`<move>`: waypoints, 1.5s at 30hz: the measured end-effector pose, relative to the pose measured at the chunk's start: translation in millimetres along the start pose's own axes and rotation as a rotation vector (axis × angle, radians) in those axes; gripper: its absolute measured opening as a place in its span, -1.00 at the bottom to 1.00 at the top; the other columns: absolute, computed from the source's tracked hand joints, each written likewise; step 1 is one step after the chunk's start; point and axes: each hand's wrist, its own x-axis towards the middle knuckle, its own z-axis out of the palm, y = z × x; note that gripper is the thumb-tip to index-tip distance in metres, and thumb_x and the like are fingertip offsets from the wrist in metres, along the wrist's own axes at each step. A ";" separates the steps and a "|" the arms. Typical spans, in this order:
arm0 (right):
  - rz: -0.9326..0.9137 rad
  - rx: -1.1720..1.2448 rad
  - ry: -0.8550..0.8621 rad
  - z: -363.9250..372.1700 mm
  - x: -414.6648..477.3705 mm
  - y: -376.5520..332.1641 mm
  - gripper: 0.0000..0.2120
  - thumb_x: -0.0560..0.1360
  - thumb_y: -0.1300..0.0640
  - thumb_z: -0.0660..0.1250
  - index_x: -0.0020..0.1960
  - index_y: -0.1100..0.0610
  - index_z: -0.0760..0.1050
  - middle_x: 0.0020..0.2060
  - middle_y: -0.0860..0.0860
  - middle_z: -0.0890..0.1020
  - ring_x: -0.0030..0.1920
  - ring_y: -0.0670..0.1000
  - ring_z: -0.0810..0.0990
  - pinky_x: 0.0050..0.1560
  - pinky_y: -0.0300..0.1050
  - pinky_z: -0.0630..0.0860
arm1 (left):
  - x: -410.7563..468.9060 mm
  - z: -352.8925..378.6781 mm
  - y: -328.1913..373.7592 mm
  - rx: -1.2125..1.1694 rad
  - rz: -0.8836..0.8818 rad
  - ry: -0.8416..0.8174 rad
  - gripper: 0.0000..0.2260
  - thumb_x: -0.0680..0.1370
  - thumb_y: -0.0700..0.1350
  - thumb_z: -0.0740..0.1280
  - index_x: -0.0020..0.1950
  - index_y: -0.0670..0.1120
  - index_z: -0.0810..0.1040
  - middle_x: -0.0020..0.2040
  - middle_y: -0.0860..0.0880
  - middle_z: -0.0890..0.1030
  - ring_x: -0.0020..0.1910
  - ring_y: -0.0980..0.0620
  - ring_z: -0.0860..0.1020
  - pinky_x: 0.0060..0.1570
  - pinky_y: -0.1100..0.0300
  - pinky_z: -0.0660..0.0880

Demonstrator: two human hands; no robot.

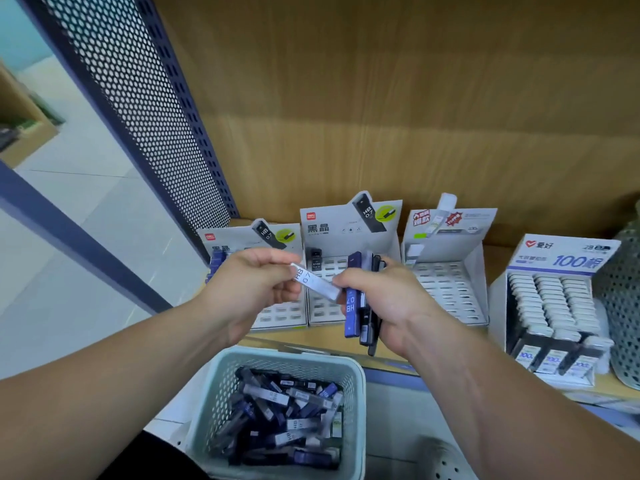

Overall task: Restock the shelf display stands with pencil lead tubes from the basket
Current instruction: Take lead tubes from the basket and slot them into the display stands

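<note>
Now the left hand pinches a flat grey plastic tube printed "HB 0.7"; beside it, the right hand clutches a dark blue-and-black tube bundle, also "HB 0.7".

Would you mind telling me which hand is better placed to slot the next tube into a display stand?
Probably left: the left hand pinches a single grey tube in front of the middle display stand, while the right hand is full, gripping a bundle of tubes.
</note>
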 end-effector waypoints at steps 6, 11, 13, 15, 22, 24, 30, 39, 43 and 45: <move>-0.055 0.065 -0.008 21.6 10.4 -2.8 -0.74 0.40 0.33 0.50 0.06 0.20 0.58 -0.14 0.19 0.74 -0.23 0.10 0.70 -0.19 0.00 0.65 | 21.6 -12.1 4.5 -0.083 0.033 0.013 -0.88 0.58 -0.36 0.31 0.08 -0.30 0.61 -0.27 -0.21 0.60 -0.34 -0.01 0.56 -0.23 0.16 0.58; -0.034 0.062 0.075 9.9 21.1 -7.0 -0.68 0.40 0.31 0.49 0.13 0.26 0.55 -0.20 0.18 0.74 -0.13 0.18 0.75 -0.08 0.12 0.64 | 41.5 -5.7 15.5 -0.023 0.049 0.055 -0.95 0.51 -0.37 0.40 -0.05 -0.30 0.64 -0.28 -0.21 0.66 -0.32 -0.02 0.62 -0.25 0.19 0.62; -0.014 0.092 0.125 -3.1 26.2 -9.8 -0.70 0.43 0.31 0.47 0.14 0.28 0.55 -0.28 0.13 0.73 -0.19 0.08 0.75 -0.18 -0.02 0.61 | 53.3 0.0 21.9 0.071 0.077 0.090 -0.95 0.48 -0.36 0.45 -0.07 -0.29 0.65 -0.27 -0.21 0.68 -0.30 -0.05 0.66 -0.20 0.14 0.65; 0.000 0.112 0.171 -16.2 28.8 -12.3 -0.66 0.43 0.31 0.46 0.19 0.31 0.54 -0.30 0.10 0.72 -0.21 0.03 0.74 -0.18 -0.02 0.61 | 71.1 6.9 23.8 0.193 0.140 0.135 -0.92 0.45 -0.35 0.47 -0.10 -0.22 0.66 -0.22 -0.22 0.70 -0.26 -0.08 0.68 -0.15 0.08 0.67; -0.002 0.136 0.231 -41.9 35.8 -15.5 -0.72 0.47 0.32 0.46 0.17 0.29 0.56 -0.23 0.11 0.70 -0.32 -0.04 0.68 -0.16 -0.03 0.62 | 123.6 32.3 -10.3 0.781 0.524 0.099 -0.90 0.47 -0.21 0.43 -0.24 -0.09 0.67 -0.15 -0.09 0.70 -0.10 -0.12 0.65 0.01 -0.01 0.59; -0.001 0.129 0.220 -45.5 35.5 -13.6 -0.72 0.46 0.31 0.46 0.16 0.29 0.57 -0.25 0.11 0.71 -0.32 -0.05 0.68 -0.16 -0.04 0.63 | 135.0 33.9 -19.6 1.017 0.653 0.011 -0.92 0.48 -0.24 0.38 -0.17 -0.16 0.67 -0.16 -0.14 0.67 -0.12 -0.17 0.60 -0.08 -0.01 0.55; 0.000 0.102 0.236 -59.7 30.1 -13.1 -0.70 0.43 0.33 0.47 0.16 0.30 0.57 -0.27 0.13 0.69 -0.32 -0.03 0.67 -0.12 0.01 0.62 | 151.4 29.4 -29.5 1.169 0.750 -0.041 -0.88 0.46 -0.29 0.34 -0.18 -0.15 0.67 -0.19 -0.09 0.64 -0.16 -0.16 0.57 -0.14 -0.04 0.54; -0.017 0.108 0.224 -70.9 32.0 -14.1 -0.68 0.42 0.35 0.44 0.16 0.29 0.56 -0.31 0.12 0.62 -0.36 -0.01 0.59 -0.25 -0.05 0.55 | 149.9 40.5 -35.3 1.210 0.691 -0.024 -0.85 0.50 -0.26 0.36 -0.05 -0.13 0.73 -0.04 -0.14 0.68 -0.04 -0.19 0.60 -0.07 0.01 0.54; -0.030 0.097 0.213 -69.5 32.0 -13.4 -0.74 0.42 0.34 0.45 0.09 0.24 0.56 -0.28 0.13 0.64 -0.37 -0.03 0.60 -0.33 -0.10 0.54 | 151.3 38.3 -38.4 1.187 0.719 -0.002 -0.88 0.48 -0.27 0.38 -0.11 -0.14 0.72 -0.10 -0.14 0.68 -0.08 -0.20 0.61 -0.11 -0.03 0.56; -0.037 0.097 0.212 -70.0 31.5 -12.8 -0.76 0.42 0.34 0.45 0.07 0.22 0.56 -0.28 0.12 0.64 -0.37 -0.03 0.60 -0.35 -0.11 0.54 | 152.2 37.8 -40.8 1.185 0.744 0.005 -0.88 0.46 -0.29 0.39 -0.14 -0.15 0.71 -0.13 -0.14 0.68 -0.12 -0.20 0.61 -0.14 -0.04 0.57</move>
